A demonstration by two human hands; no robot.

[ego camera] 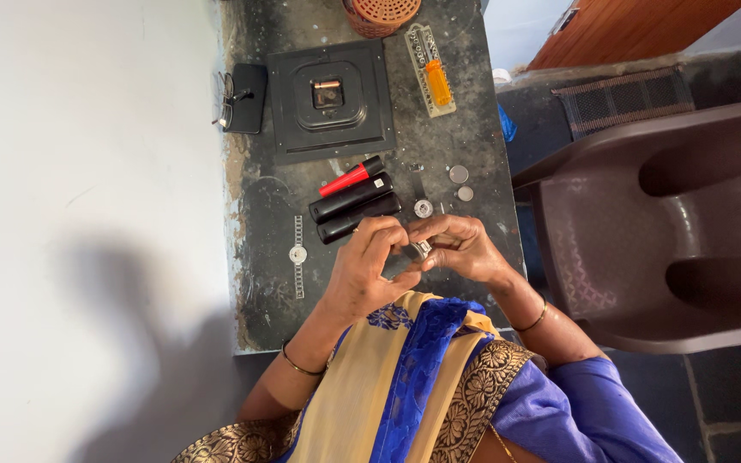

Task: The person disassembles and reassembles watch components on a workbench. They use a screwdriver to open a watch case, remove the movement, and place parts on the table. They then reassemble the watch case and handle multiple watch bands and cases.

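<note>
I pinch a small metal watch part between the fingertips of my left hand and right hand, low over the dark worktable. Two black cases and a red pen-like tool lie just beyond my fingers.

A black square clock back is laid flat at the top centre, with folded glasses seen just left of it. A brown plastic chair is parked on the right, and a woven basket is cut off up top.
</note>
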